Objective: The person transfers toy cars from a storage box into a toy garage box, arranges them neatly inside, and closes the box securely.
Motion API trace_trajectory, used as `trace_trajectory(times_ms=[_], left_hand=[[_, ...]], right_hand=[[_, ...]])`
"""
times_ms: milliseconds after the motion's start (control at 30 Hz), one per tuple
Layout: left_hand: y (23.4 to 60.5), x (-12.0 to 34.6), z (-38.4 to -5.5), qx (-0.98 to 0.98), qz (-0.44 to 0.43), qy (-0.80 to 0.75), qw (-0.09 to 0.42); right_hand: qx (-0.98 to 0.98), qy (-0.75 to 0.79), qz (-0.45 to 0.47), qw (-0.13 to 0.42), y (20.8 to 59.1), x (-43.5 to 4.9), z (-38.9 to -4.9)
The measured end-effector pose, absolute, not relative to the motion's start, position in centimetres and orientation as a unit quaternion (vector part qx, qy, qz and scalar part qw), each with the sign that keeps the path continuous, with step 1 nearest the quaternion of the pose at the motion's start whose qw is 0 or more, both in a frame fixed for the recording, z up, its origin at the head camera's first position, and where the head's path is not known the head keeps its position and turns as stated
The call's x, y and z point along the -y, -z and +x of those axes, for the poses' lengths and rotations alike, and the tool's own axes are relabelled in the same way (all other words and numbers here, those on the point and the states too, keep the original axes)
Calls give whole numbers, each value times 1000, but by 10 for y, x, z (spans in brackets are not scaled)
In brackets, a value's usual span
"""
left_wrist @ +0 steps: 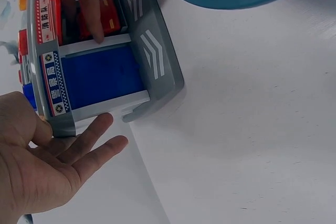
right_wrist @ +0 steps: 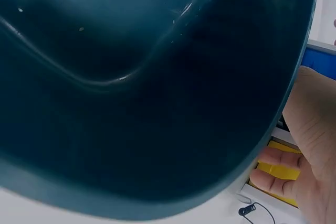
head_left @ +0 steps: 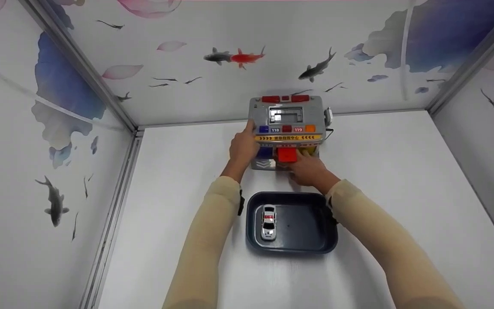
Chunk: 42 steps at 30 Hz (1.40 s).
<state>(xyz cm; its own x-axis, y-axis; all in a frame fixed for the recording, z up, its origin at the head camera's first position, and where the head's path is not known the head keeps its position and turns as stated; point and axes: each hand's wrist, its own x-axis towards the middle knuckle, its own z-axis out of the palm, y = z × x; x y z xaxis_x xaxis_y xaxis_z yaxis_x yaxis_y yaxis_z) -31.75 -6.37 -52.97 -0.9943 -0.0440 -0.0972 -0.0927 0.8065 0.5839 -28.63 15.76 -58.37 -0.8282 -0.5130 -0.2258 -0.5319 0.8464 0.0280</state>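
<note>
A grey toy police and fire station (head_left: 285, 116) stands against the back wall, its front bays towards me. My left hand (head_left: 245, 148) rests against its left side, index finger stretched up along the edge; in the left wrist view other fingers (left_wrist: 100, 156) spread out straight beside the blue door (left_wrist: 102, 74). The red door (head_left: 287, 154) is raised over the middle bay. My right hand (head_left: 309, 169) reaches in there, one straight finger touching a red toy car (left_wrist: 107, 17) inside. Its other fingers (right_wrist: 273, 179) lie over the yellow door (right_wrist: 283, 171).
Nearer me sits a dark blue plastic tray (head_left: 292, 249), between my forearms. A white toy police car (head_left: 268, 223) lies in its left part. A thin black cord (right_wrist: 260, 206) comes off the station's right side. Patterned panels (head_left: 187, 98) wall in the white table (head_left: 178, 146).
</note>
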Motion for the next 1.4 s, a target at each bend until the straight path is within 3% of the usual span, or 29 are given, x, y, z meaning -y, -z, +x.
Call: trace_trajectory(times_ms=[1400], left_hand=[[529,63,-319,-955,-46,-290,45]], right_hand=[[-955,-20,-268,128,587,-162,-286]])
